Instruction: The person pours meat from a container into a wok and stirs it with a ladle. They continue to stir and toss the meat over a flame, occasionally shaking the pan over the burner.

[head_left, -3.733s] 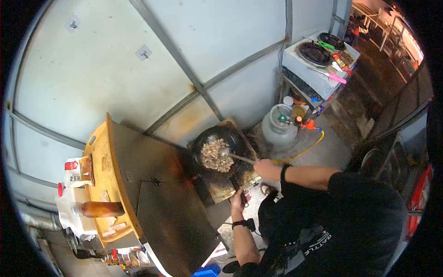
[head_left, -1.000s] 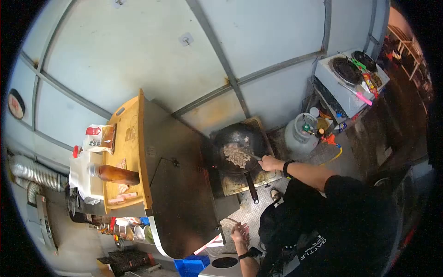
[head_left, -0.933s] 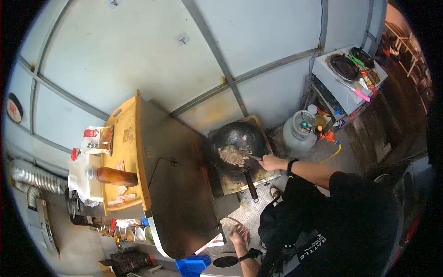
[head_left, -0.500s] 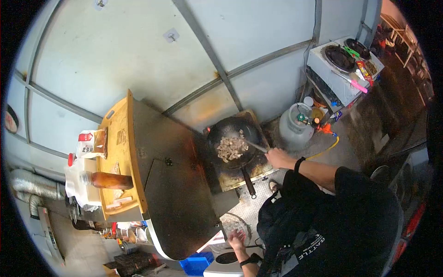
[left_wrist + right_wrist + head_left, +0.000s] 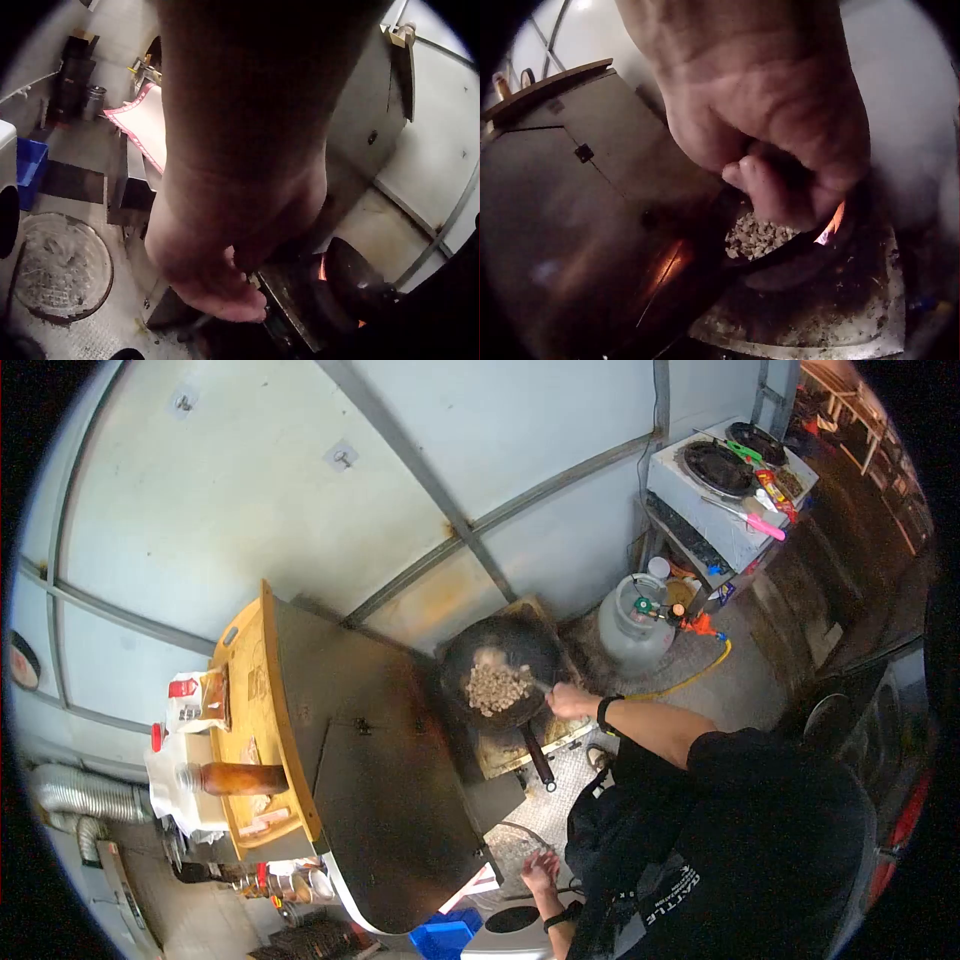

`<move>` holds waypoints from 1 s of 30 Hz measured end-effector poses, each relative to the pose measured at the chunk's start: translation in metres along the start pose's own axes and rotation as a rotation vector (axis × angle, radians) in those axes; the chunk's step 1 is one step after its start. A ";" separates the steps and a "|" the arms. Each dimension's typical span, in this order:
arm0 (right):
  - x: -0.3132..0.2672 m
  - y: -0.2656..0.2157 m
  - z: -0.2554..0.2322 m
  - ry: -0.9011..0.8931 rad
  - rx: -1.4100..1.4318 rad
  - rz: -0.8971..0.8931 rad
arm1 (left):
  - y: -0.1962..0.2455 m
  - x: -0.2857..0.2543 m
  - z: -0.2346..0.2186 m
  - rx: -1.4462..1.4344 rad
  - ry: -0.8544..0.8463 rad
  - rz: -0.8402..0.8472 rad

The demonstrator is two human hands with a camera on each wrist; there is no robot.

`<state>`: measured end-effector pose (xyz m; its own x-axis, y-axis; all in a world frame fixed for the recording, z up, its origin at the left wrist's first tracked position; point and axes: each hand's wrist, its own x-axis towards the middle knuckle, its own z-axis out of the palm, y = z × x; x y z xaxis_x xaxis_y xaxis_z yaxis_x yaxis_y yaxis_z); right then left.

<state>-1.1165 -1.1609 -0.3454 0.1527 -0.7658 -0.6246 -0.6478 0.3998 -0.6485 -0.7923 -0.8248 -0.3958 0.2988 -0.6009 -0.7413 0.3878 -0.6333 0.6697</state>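
My right hand (image 5: 570, 701) grips the handle of a metal spatula (image 5: 542, 687) that reaches into a black wok (image 5: 537, 644). Small pale-brown chunks of food (image 5: 496, 691) lie in the wok. In the right wrist view, the curled fingers (image 5: 769, 191) of that hand show above the food, with the spatula hidden behind them. My left hand (image 5: 540, 871) hangs low, away from the wok's dark handle (image 5: 538, 755), with nothing in it. Its fingers (image 5: 225, 296) are loosely bent in the left wrist view.
Flame (image 5: 831, 225) burns beside the wok. A dark cabinet (image 5: 390, 800) stands to its left, bearing a wooden tray (image 5: 245, 700) with a brown bottle (image 5: 235, 778). A gas cylinder (image 5: 630, 635) and a second stove (image 5: 715, 510) stand right. A blue bin (image 5: 445, 935) is low down.
Earliest, my left hand was at the wok's handle; now it is lower and off it. My right hand keeps hold of the spatula, and the food has shifted in the wok.
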 end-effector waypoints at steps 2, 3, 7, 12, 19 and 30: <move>-0.006 -0.001 0.007 -0.028 -0.053 -0.006 | -0.001 0.005 0.004 0.069 -0.020 -0.007; -0.017 -0.002 0.005 -0.012 -0.090 -0.089 | -0.002 0.005 0.005 0.102 -0.027 -0.013; -0.057 0.008 0.006 0.070 -0.264 -0.322 | -0.007 0.005 0.009 0.189 -0.037 0.009; -0.079 0.026 0.007 0.048 -0.298 -0.356 | -0.011 0.019 0.008 0.196 -0.010 -0.065; -0.053 0.048 -0.001 0.215 0.075 -0.305 | -0.006 0.011 0.002 0.131 -0.029 -0.013; -0.021 0.022 0.002 0.383 -0.012 -0.153 | -0.022 0.005 -0.001 0.181 -0.016 -0.026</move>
<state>-1.1320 -1.1350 -0.3480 -0.0390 -0.9491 -0.3126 -0.6482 0.2621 -0.7149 -0.7981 -0.8132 -0.4143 0.2761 -0.5900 -0.7587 0.2316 -0.7253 0.6483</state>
